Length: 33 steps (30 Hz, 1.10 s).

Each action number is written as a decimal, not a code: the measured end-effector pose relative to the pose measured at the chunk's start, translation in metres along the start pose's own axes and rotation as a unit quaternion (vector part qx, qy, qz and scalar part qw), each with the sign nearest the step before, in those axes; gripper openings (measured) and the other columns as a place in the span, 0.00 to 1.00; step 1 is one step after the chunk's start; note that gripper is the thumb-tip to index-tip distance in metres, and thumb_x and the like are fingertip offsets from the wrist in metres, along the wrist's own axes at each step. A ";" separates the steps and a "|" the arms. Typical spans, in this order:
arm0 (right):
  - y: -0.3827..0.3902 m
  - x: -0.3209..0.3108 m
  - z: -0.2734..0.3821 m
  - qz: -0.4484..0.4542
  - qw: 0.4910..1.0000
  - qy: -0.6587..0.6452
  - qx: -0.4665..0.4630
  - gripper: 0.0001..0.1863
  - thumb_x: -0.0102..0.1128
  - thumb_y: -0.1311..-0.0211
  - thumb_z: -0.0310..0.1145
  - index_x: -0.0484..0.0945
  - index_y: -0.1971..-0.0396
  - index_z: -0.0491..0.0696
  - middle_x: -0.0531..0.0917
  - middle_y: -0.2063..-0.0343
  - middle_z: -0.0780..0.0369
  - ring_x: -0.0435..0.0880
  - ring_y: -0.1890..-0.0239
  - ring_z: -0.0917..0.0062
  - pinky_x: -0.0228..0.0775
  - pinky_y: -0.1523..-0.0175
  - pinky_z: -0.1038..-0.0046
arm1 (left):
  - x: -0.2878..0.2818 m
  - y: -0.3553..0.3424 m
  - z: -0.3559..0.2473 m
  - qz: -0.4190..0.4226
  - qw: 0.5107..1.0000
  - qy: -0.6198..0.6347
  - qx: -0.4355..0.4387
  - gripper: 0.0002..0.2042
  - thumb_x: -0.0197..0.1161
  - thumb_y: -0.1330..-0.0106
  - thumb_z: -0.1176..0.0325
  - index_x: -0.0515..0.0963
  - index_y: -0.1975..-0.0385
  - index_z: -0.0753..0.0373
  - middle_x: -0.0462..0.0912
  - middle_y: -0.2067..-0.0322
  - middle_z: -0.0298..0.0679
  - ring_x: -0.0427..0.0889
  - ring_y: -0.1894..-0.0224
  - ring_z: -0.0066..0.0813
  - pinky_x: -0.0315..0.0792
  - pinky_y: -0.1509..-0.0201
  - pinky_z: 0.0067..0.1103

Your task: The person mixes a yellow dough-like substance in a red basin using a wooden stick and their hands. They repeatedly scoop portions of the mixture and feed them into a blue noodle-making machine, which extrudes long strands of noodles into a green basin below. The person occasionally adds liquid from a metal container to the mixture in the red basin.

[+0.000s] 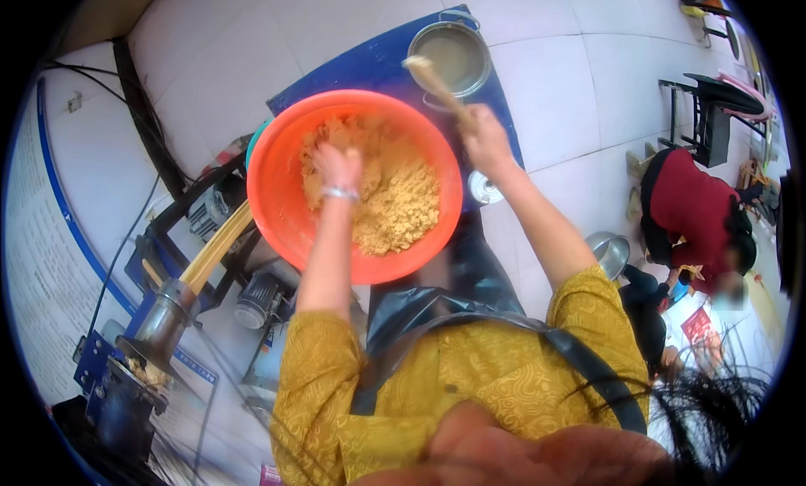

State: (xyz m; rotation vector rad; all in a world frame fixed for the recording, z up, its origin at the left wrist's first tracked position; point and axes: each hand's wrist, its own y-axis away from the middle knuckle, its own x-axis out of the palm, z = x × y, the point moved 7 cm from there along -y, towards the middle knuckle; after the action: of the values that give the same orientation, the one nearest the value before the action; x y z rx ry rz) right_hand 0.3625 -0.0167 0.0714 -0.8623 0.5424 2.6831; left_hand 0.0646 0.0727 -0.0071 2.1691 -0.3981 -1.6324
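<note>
An orange-red plastic basin point(277, 226) holds crumbly yellow dough point(403, 205). Down in the basin, my left hand point(336, 167) touches the dough at its left side; its fingers are blurred and partly sunk in, so how far they are bent does not show. My right hand point(487, 138) is closed around a wooden stick point(438, 87), raised to the right of the basin. The stick's pale far end is blurred and passes over the rim of a metal pot point(453, 56) with whitish contents.
Basin and pot stand on a blue table point(369, 54). A noodle-extruding machine point(164, 318) at left has yellow strands point(218, 251) reaching the basin; a motor point(260, 300) sits nearby. On the right are a metal bowl point(609, 253) and a person in dark red point(697, 209), bent low.
</note>
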 end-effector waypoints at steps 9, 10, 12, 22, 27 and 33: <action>-0.064 -0.013 -0.116 -0.128 0.890 -0.321 0.297 0.16 0.72 0.48 0.33 0.72 0.69 0.44 0.76 0.80 0.65 0.70 0.86 0.86 0.58 0.86 0.82 | 0.055 -0.006 0.040 0.016 0.977 0.208 -0.043 0.32 0.65 0.44 0.66 0.64 0.42 0.76 0.73 0.46 0.62 0.73 0.44 0.52 0.65 0.40 0.34; -0.070 -0.008 -0.111 -0.118 0.883 -0.338 0.304 0.15 0.71 0.48 0.32 0.72 0.69 0.44 0.75 0.80 0.65 0.70 0.86 0.86 0.58 0.87 0.82 | 0.048 -0.013 0.044 0.017 0.967 0.250 -0.045 0.31 0.66 0.45 0.65 0.66 0.44 0.77 0.76 0.50 0.61 0.76 0.47 0.50 0.67 0.42 0.33; -0.077 0.006 -0.110 -0.099 0.876 -0.349 0.317 0.13 0.69 0.48 0.30 0.72 0.69 0.43 0.75 0.81 0.65 0.70 0.87 0.85 0.58 0.87 0.81 | 0.053 -0.017 0.055 0.024 0.938 0.329 -0.105 0.29 0.66 0.45 0.64 0.70 0.47 0.78 0.79 0.55 0.59 0.78 0.50 0.48 0.69 0.45 0.32; -0.082 -0.022 -0.100 -0.120 0.934 -0.248 0.227 0.09 0.58 0.48 0.22 0.73 0.65 0.40 0.76 0.79 0.62 0.71 0.88 0.81 0.61 0.87 0.79 | 0.088 0.029 0.041 0.087 0.752 0.636 -0.148 0.10 0.56 0.36 0.73 0.73 0.56 0.67 0.77 0.75 0.39 0.77 0.76 0.29 0.67 0.80 0.22; -0.053 -0.071 -0.043 -0.136 0.946 -0.217 0.197 0.13 0.58 0.47 0.22 0.71 0.60 0.42 0.77 0.75 0.63 0.71 0.87 0.83 0.63 0.86 0.81 | 0.142 0.001 0.102 0.168 0.887 0.395 -0.171 0.16 0.55 0.38 0.74 0.72 0.50 0.68 0.81 0.70 0.46 0.80 0.74 0.38 0.70 0.78 0.30; -0.025 -0.099 0.003 -0.127 0.967 -0.180 0.130 0.14 0.57 0.48 0.22 0.69 0.59 0.43 0.76 0.75 0.64 0.71 0.85 0.85 0.64 0.84 0.82 | 0.026 0.040 0.007 0.043 0.999 0.009 0.013 0.28 0.60 0.43 0.70 0.65 0.39 0.64 0.70 0.45 0.57 0.69 0.42 0.51 0.67 0.47 0.48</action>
State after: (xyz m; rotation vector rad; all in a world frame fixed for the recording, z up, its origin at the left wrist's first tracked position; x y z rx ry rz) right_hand 0.4477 -0.0071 0.1272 -0.3330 0.6287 2.3832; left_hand 0.0660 0.0247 -0.0121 2.1535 -0.5026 -1.5678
